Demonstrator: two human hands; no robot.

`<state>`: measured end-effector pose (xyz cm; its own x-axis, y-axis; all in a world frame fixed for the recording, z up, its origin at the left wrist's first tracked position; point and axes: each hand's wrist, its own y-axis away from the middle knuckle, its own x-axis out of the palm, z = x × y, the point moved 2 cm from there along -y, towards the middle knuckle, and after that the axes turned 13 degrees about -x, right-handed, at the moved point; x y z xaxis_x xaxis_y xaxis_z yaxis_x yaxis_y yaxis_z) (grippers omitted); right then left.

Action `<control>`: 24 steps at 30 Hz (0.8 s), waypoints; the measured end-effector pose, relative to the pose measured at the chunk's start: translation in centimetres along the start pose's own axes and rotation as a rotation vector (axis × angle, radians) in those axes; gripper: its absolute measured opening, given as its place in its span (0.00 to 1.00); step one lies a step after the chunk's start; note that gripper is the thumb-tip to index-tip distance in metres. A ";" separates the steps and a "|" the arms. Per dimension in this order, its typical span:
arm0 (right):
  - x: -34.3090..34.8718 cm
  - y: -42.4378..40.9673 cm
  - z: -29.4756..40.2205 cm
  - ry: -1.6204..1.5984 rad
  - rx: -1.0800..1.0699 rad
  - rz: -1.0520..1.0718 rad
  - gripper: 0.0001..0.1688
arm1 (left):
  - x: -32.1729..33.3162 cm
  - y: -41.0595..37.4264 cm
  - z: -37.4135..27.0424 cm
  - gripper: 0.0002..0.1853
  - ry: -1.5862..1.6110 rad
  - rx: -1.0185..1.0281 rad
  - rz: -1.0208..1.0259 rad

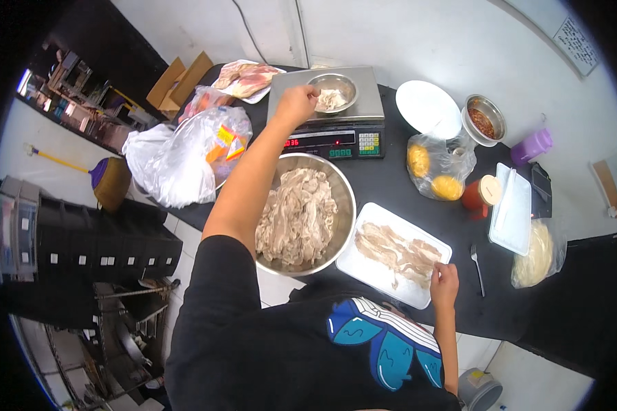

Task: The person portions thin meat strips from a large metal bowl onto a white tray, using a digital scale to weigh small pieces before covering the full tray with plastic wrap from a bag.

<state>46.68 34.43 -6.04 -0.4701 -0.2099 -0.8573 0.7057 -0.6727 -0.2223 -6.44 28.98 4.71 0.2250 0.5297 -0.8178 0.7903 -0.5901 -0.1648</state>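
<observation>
My left hand (296,103) reaches over a small steel bowl (353,92) on the digital scale (288,82). Its fingertips are pinched at the bowl's near-left rim, beside pale shredded meat (330,99); whether they grip any of it cannot be seen. At the right end of a white foam tray (357,272), my right hand (443,280) has its fingers bent against flat greyish meat strips (398,249); whether a strip is pinched is unclear. A large steel mixing bowl (348,205), heaped with similar greyish meat pieces (301,216), stands between my arms in front of the scale.
Left of the scale lie plastic bags (185,154) and a tray of raw meat (252,79). To the right are a white plate (428,109), bagged yellow food (446,187), a red pitcher (481,198), a fork (476,269) and a bagged pale mass (534,254).
</observation>
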 end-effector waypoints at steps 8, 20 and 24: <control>-1.2 0.6 2.1 -0.013 0.057 -0.015 0.06 | 6.3 -9.6 2.4 0.10 -0.424 -0.083 0.149; -1.8 0.6 2.7 -0.021 0.041 -0.053 0.06 | 7.3 -12.6 4.6 0.13 -0.481 -0.131 0.127; -2.1 1.1 2.6 -0.022 0.089 -0.039 0.06 | 4.5 -12.4 2.4 0.09 0.467 -0.487 0.274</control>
<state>47.10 32.33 -3.26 -0.5085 -0.1977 -0.8380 0.6377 -0.7405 -0.2123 -16.60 37.22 1.72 0.5848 0.6711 -0.4557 0.8104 -0.4580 0.3655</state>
